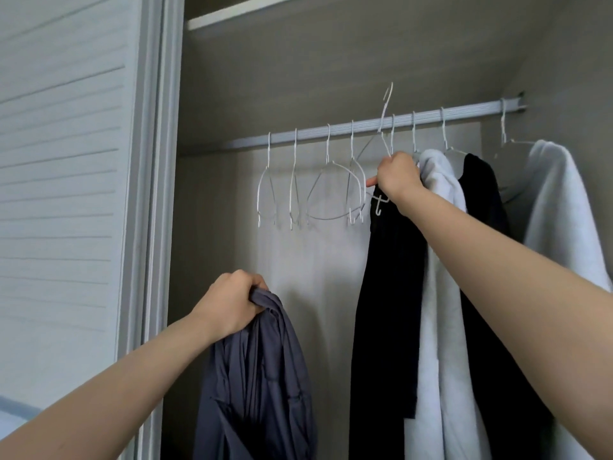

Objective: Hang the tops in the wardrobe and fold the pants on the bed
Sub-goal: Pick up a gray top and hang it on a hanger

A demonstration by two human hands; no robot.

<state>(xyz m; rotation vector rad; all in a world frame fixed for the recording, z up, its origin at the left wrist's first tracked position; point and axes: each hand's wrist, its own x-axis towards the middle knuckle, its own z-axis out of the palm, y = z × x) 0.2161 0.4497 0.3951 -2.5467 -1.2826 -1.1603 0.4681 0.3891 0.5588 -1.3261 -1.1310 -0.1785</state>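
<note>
Wardrobe interior fills the head view: grey-beige back and side walls, a shelf edge (245, 11) high up, and a pale ribbed rail (331, 131) running across from the left up to a bracket at the right wall. A slatted white sliding door (63, 167) stands at the left. Four empty white wire hangers (295, 180) hang on the rail's left half. Further right hang a black top (391, 277), a white top (441, 293), another black garment (484, 194) behind it and a white garment (560, 207) at the far right.

The right hand (399, 175) is clenched round a loose wire hanger (386, 107) whose hook is lifted above the rail, just beside the black top's shoulder. The left hand (232, 303) grips a bunched grey-blue top (265, 376), held low in front of the wardrobe, hanging down from the fist.
</note>
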